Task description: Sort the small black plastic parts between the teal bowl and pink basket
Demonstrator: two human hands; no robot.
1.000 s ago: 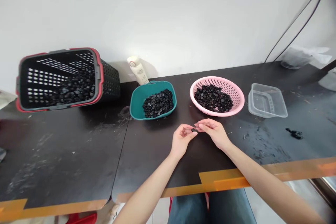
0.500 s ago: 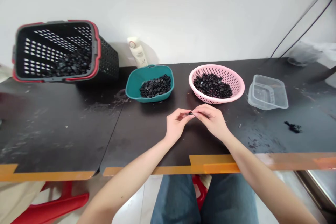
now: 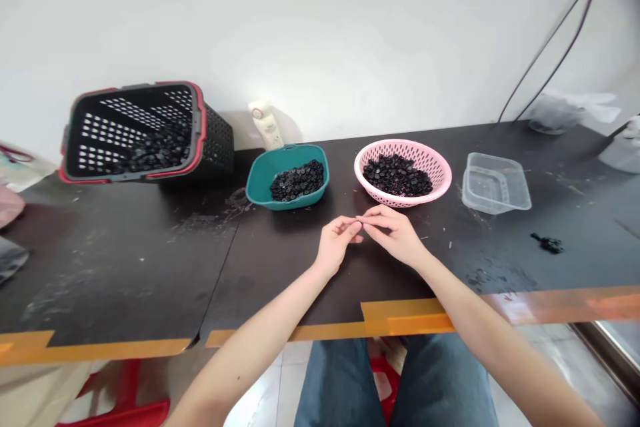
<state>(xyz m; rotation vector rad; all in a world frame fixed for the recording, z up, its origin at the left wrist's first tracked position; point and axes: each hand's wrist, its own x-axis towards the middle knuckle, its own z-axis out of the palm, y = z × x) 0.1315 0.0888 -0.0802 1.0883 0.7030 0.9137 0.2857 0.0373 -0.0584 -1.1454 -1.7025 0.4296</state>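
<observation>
just past r hand (image 3: 393, 235), pink basket (image 3: 440, 177) w/ blk pcs (image 3: 397, 175)

Workshop-type workplace, shown by a scuffed dark worktable (image 3: 280, 273) edged with orange tape (image 3: 410, 325) (lower frame) and small black parts (image 3: 300, 183) in bulk, filling a teal tub (image 3: 261, 177) (centre), pink colander (image 3: 440, 170) (right of centre) and perforated crate (image 3: 219, 143) (upper left).

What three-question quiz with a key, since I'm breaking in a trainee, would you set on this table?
1. Which stands between the teal tub and the clear box?
A) bottle
B) pink basket
C) dark basket
2. True or false: the left hand and right hand are close together at the fingertips.
3. Fill in: the dark basket has ____ trim along its rim.

Key: 1 B; 2 true; 3 red.
</observation>
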